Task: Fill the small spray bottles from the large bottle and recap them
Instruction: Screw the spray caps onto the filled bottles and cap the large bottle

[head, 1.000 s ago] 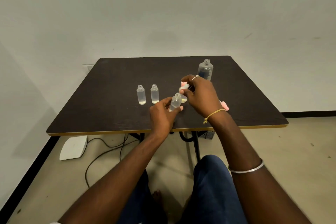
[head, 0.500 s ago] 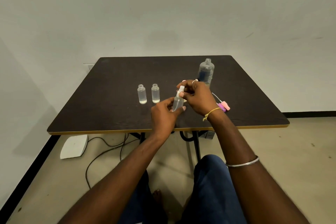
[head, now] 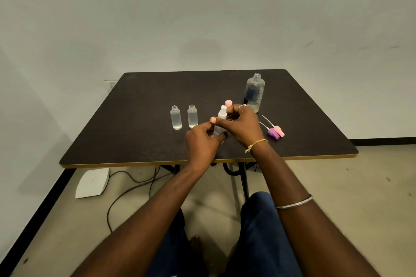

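Spray bottle point(head: 220, 126), small, clear plastic: front middle of the worktop point(head: 135, 141), between both hands, leaning slightly. Left grip point(head: 201, 141) is wrapped round its lower body. Right grip point(head: 244, 125) pinches the white sprayer head point(head: 223, 110) at the neck. Judged step: screwing the head down.

Left open bottle point(head: 176, 118) and right open bottle point(head: 192, 117): uncapped, upright, side by side just left of the hands. Fill level hard to read.

Large bottle point(head: 254, 93): uncapped, upright, just behind the right grip.

Purple sprayer head point(head: 273, 133) and pink sprayer head point(head: 280, 131): loose, dip tubes attached, lying right of the hands.

Pink cap point(head: 228, 103): just behind the right fingers. Standing or held, cannot tell.

Hazards, as judged:
- The lean may start the thread crooked, so the head jams and later leaks.
- A hard squeeze by the left grip could push liquid out at the neck before it seals.
- The right wrist turns close to the open large bottle, and a nudge would spill it.
- The left forearm passes near the two uncapped bottles, which look light and easily toppled.
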